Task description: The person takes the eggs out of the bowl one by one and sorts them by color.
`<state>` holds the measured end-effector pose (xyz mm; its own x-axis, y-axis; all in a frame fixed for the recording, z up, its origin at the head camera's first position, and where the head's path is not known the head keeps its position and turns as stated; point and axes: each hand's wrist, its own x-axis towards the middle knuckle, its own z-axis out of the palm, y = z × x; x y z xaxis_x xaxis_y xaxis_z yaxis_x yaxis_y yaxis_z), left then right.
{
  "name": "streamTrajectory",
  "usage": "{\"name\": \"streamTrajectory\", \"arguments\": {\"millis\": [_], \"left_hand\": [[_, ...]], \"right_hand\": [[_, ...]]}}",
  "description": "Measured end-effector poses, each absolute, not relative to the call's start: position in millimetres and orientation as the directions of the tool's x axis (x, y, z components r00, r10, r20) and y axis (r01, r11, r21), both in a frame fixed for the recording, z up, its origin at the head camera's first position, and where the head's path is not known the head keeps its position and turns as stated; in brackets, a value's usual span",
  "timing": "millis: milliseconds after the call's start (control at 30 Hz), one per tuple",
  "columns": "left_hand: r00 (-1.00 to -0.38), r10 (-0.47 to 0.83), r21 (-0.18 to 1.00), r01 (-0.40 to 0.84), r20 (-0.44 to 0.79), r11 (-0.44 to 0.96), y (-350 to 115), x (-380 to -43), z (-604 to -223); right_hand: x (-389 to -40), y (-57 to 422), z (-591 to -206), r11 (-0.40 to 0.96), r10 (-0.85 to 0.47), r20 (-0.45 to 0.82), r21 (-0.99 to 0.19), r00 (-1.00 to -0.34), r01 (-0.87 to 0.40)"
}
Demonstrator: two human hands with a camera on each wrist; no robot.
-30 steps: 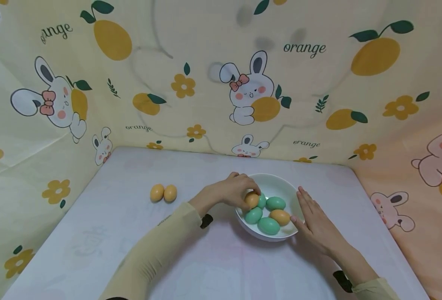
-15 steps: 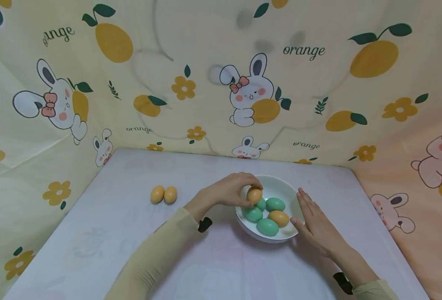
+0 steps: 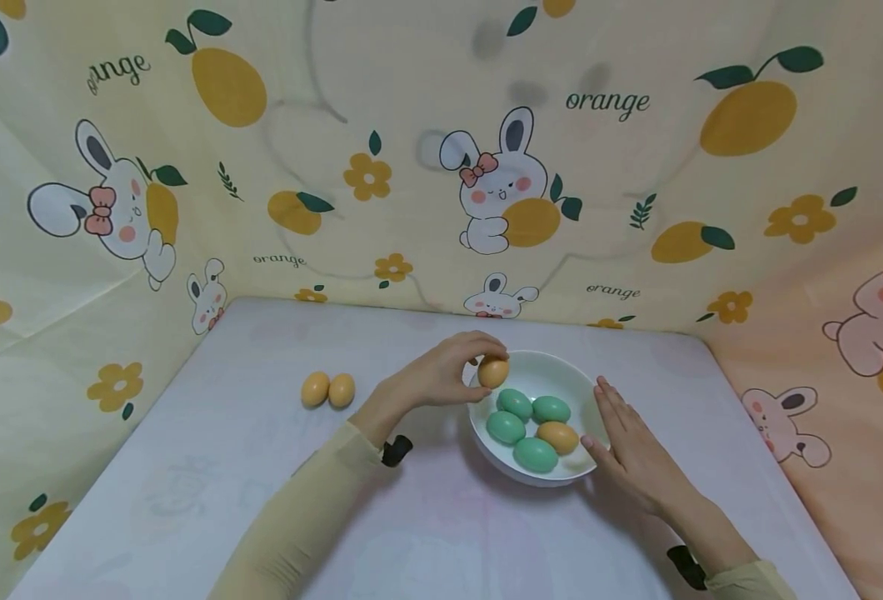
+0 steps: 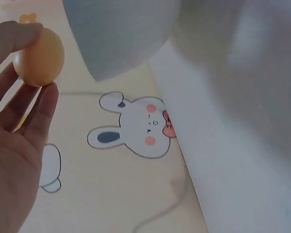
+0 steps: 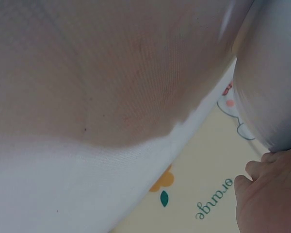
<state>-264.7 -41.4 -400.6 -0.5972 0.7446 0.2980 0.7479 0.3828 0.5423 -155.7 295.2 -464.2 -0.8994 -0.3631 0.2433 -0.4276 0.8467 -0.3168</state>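
Observation:
My left hand [image 3: 441, 371] pinches a yellow-orange egg [image 3: 493, 372] between thumb and fingertips, over the left rim of a white bowl [image 3: 539, 480]. In the left wrist view the same egg [image 4: 40, 57] shows between the thumb and fingers, beside the bowl's outer wall [image 4: 121, 34]. Inside the bowl lie several green eggs [image 3: 536, 455] and one yellow-orange egg [image 3: 557, 437]. My right hand [image 3: 632, 454] rests against the bowl's right side, fingers straight. In the right wrist view that hand [image 5: 271, 194] lies against the bowl's wall [image 5: 271, 73].
Two more yellow-orange eggs [image 3: 327, 389] sit side by side on the white-covered table [image 3: 209, 467], left of the bowl. A printed cloth [image 3: 411, 100] with rabbits and oranges stands upright behind and at both sides of the table.
My left hand has lifted the yellow-orange egg up from among the green ones and drawn it left to the bowl's rim. The right hand has stayed at the bowl's side.

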Motion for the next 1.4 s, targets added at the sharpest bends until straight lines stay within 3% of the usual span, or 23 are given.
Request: {"name": "streamTrajectory", "arguments": {"millis": [300,933,1100,1400], "left_hand": [[-0.605,0.697,0.558,0.754,0.383,0.348,-67,-270,-408],[-0.676,0.624,0.549,0.716,0.392,0.432,-133,-268,-417],[-0.703,0.62,0.543,0.691,0.348,0.477,-151,-268,-421],[-0.805,0.564,0.52,0.567,0.185,0.639,-176,-268,-428]], "right_hand": [[-156,296,-466,0.852,-0.361,0.232,-0.312,-0.903,-0.421],[-154,296,-464,0.847,-0.363,0.232,-0.32,-0.902,-0.424],[-154,296,-463,0.842,-0.369,0.244,-0.321,-0.897,-0.434],[-157,295,-465,0.839,-0.375,0.254,-0.316,-0.891,-0.443]]}}
